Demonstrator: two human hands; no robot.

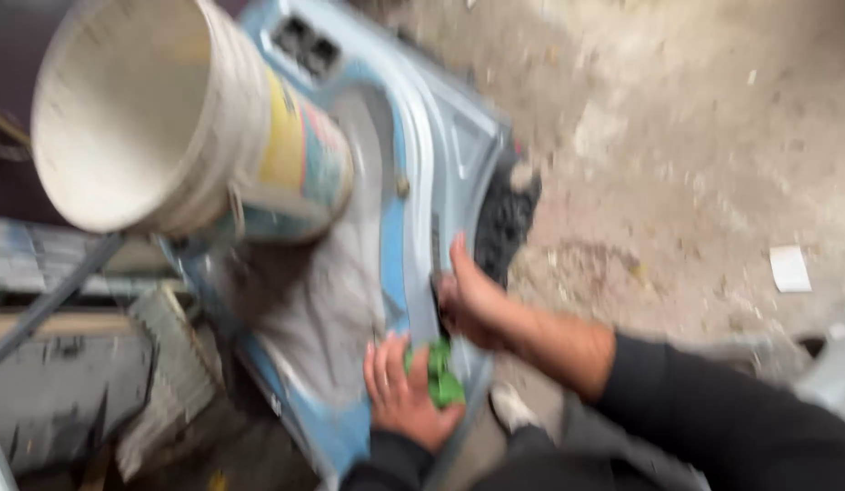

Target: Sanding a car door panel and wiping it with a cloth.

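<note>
Left hand (402, 393) low on the blue panel (420, 173), fingers (384, 353) close together and laid flat, thumb side closed over a green pad (446, 385) pressed against the panel's lower edge. Right hand (472, 305) just above and to the right of those fingers, its own fingers (460, 258) wrapped on the panel's raised inner ridge. Too blurred to tell how tightly.

Grey fabric inset (327, 300) directly left of the left fingers. White bucket (159, 114) on its side well above both sets of fingers, resting on the upper part of the panel. Black trim piece (506, 216) just above the right fingers. Dusty concrete floor (677, 164) to the right of them, a white scrap (790, 269) lying far off that way.

Probably best done this way: hold the panel firm with the right hand so that nothing rocks under the pressure. Press the pad with the whole flat of the left fingers, not the tips alone. Work in short strokes along the blue rim, and stop short of the grey fabric so as not to catch it. Mind the bucket above: tilted and resting loosely by the look of it, likely to roll if the panel gets jolted. Better to push away from the right fingers than toward them, to avoid knocking that grip loose.
</note>
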